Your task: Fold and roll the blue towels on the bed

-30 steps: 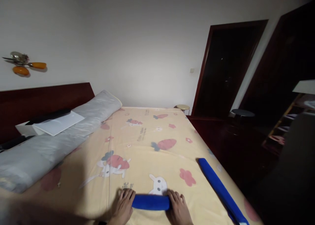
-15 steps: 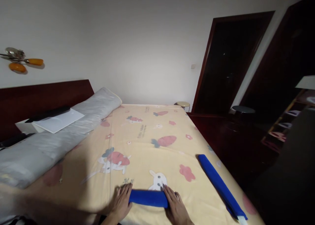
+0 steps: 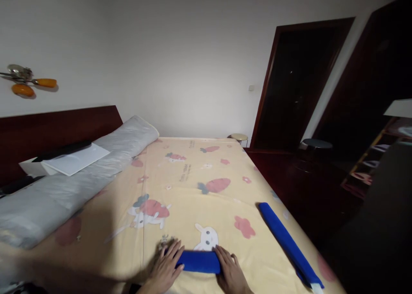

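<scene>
A short blue cloth roll (image 3: 198,262) lies across the near edge of the bed. My left hand (image 3: 167,267) rests flat on its left end, fingers spread over the sheet. At the roll's right end lies my right hand (image 3: 229,270), palm down, fingers pressing against the roll. A second, long blue roll (image 3: 286,241) lies slantwise along the right side of the bed, apart from both hands.
The bed (image 3: 193,186) has a yellow sheet with carrot and rabbit prints. A long grey pillow (image 3: 80,178) runs along the dark headboard at left, with a white box (image 3: 69,159) on it. A dark doorway (image 3: 296,83) and dark furniture stand at right.
My left hand has slid rightward over the roll's left end, and the visible part of the roll is now shorter. The long roll has not moved.
</scene>
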`<state>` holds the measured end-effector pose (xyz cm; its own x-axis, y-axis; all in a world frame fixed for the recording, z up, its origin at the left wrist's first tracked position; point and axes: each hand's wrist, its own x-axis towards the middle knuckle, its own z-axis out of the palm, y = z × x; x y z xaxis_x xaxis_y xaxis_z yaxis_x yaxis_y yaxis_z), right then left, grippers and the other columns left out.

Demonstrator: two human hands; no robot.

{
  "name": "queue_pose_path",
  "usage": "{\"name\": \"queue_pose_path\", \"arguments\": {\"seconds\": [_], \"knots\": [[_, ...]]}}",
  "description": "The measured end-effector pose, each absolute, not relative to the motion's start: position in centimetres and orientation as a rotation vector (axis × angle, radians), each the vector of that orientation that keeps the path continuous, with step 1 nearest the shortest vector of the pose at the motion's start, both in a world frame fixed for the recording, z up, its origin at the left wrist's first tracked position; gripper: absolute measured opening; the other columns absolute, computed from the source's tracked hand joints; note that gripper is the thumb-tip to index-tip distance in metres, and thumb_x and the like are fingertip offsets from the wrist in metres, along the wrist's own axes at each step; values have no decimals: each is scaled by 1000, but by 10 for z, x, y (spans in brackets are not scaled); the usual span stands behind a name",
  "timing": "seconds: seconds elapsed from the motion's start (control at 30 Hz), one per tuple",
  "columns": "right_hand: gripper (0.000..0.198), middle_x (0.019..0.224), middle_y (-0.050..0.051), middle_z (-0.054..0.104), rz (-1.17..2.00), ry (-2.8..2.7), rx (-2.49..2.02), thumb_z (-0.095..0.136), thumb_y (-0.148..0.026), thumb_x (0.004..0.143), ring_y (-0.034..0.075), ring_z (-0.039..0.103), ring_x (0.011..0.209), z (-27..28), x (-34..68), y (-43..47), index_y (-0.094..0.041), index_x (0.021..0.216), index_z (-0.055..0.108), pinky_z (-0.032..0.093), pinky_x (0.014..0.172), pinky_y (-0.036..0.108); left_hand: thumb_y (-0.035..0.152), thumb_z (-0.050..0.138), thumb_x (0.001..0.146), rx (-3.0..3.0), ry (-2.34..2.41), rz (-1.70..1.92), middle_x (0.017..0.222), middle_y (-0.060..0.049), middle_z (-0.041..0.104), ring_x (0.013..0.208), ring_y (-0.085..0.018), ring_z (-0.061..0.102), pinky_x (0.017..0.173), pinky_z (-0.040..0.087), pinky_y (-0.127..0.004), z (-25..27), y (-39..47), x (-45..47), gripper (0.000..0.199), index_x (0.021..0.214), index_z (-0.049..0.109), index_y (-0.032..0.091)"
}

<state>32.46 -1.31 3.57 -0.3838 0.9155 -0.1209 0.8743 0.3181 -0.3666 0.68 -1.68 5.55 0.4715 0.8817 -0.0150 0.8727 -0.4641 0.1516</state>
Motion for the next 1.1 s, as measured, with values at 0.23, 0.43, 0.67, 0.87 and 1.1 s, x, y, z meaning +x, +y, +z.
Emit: {"name": "queue_pose_path", "arguments": {"seconds": [0.23,0.43,0.67,0.87,1.1], "knots": [[76,157,10,25,602,-2473,-1700,39,-20,75,27,24,146,45,323,-15,-14,150,25,22,117,55,46,28,98,2524,1643,15,156,0,29,142,-22,32,114,31,-47,44,-15,-17,53,148,15,36],[79,158,10,20,588,-2475,-1727,41,-21,73,29,19,147,44,322,-15,-14,150,22,19,117,57,54,26,97,2410,1630,-20,158,-1,24,145,-26,25,118,21,-57,55,-16,-34,57,149,17,35],[70,157,9,18,536,-2555,-1345,39,-42,89,32,22,145,23,312,-13,-21,151,16,25,115,60,31,41,95,2562,1425,84,158,1,21,145,-24,25,117,27,-53,49,-15,-6,65,151,8,37],[61,155,8,23,597,-2530,-1463,37,-33,92,28,28,143,24,310,-11,-23,150,23,27,116,54,26,54,88,2417,1515,-4,157,1,26,144,-24,28,119,27,-51,48,-13,16,71,150,19,35],[63,155,6,28,734,-2496,-1594,38,-31,88,26,27,144,45,319,-10,-19,149,27,19,120,53,28,51,87,2245,1616,-104,157,-1,28,145,-23,26,121,21,-48,80,-16,8,66,149,28,27]]}}
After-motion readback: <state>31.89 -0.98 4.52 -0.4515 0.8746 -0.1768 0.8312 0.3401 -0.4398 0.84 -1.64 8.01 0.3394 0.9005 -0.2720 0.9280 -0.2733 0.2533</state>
